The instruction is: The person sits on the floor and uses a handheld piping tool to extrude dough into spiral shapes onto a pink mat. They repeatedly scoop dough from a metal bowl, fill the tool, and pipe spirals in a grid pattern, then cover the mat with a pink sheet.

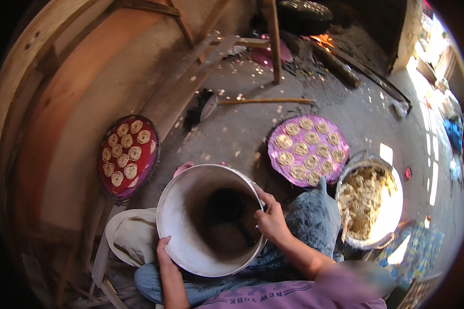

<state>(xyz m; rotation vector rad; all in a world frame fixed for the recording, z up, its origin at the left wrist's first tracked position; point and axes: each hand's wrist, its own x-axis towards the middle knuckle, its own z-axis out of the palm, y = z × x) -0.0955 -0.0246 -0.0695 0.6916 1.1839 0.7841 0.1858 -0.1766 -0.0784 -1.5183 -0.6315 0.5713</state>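
Note:
A deep, pale metal pot (178, 221) rests tilted at my lap, its wide mouth facing up toward me. My left hand (165, 253) holds its lower-left rim, thumb over the edge and the other fingers hidden behind the wall. On the opposite side, my right hand (273, 219) grips the right rim with fingers wrapped over it. A dark round shape with a handle-like strip (245, 232) shows deep inside the pot; I cannot make out what it is. Beyond the pot lies a round tray with pink-purple covering (322, 166), bearing several coiled dough rounds.
A red-covered tray (107, 177) of similar coils leans at the left. At right stands a bucket (397, 206) of lumpy dough. A white sack (119, 221) is beside the pot. Farther off are a long-handled tool (265, 102), a wooden bench (178, 87) and a log fire (323, 40) under a dark pot.

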